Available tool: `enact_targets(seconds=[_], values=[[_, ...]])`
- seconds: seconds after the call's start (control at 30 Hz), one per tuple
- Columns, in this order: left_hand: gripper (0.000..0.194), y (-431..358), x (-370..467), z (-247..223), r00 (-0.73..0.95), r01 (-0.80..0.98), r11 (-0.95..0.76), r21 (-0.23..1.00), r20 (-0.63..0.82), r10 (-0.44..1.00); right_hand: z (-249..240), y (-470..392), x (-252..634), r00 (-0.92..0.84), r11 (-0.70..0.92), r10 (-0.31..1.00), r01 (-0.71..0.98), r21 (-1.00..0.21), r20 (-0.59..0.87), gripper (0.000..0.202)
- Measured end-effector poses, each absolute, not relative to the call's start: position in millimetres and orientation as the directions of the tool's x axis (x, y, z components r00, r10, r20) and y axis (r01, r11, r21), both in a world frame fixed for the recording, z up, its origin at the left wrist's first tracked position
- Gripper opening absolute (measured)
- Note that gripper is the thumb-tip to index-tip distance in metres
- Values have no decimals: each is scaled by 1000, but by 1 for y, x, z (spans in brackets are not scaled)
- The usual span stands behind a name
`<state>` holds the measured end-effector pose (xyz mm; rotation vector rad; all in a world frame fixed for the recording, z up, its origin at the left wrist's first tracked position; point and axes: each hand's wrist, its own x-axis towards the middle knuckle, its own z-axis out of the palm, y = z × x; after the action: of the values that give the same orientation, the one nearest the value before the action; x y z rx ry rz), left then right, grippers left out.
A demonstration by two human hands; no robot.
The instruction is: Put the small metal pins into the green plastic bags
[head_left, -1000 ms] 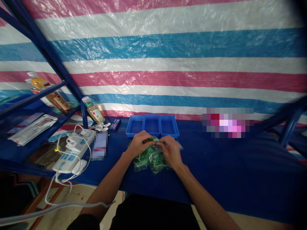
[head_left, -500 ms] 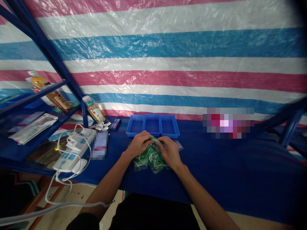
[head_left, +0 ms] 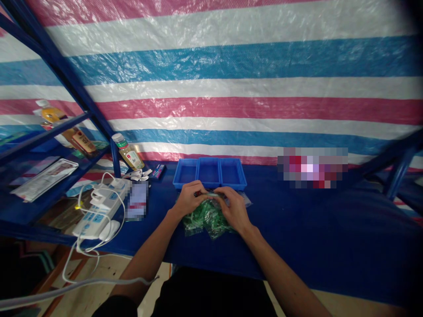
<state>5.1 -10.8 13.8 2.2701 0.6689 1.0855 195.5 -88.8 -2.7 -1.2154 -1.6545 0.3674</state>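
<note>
Clear plastic bags with green contents (head_left: 213,218) lie on the blue table, below and between my hands. My left hand (head_left: 191,198) is closed, its fingertips pinching the left end of a small pale piece of plastic (head_left: 211,194). At the other end of that piece, my right hand (head_left: 234,206) pinches with thumb and fingers. Just beyond my fingers stands a blue tray with three compartments (head_left: 209,186). Another clear bag (head_left: 246,199) shows partly behind my right hand.
On the left are a white power strip (head_left: 101,211) with tangled cables, a blurred phone (head_left: 137,200), a bottle (head_left: 127,152) and a small dark blue box (head_left: 158,171). A pixelated item (head_left: 312,167) lies at the back right. Blue frame posts (head_left: 114,156) flank the table.
The piece between my fingertips has turned and now looks thinner and flatter. My hands have hardly moved, and the view has shifted slightly.
</note>
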Motion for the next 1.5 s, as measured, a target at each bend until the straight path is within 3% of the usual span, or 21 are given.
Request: enact_targets(seconds=[0.17,0.33,0.7,0.97,1.17,1.37,1.5], values=[[35,-12,7,11,578,201,-727,657,520,629,1,-90,196,22,465,827,537,-704,562,16],[22,-14,8,17,584,204,-767,608,554,594,1,-90,198,53,451,825,539,-712,563,13],[18,-15,7,19,641,224,-775,591,510,574,-1,-89,195,12,472,831,513,-716,556,9],[18,-18,10,21,626,229,-776,588,521,580,-2,-91,197,35,520,789,494,-697,614,21],[21,-17,11,10,545,279,-720,636,513,664,-2,-92,197,158,400,828,506,-764,538,4],[15,-19,9,16,583,217,-746,630,529,617,-5,-94,195,278,314,849,421,-851,450,26],[25,-17,8,22,599,162,-789,593,576,556,-1,-95,196,251,334,842,452,-827,478,17]])
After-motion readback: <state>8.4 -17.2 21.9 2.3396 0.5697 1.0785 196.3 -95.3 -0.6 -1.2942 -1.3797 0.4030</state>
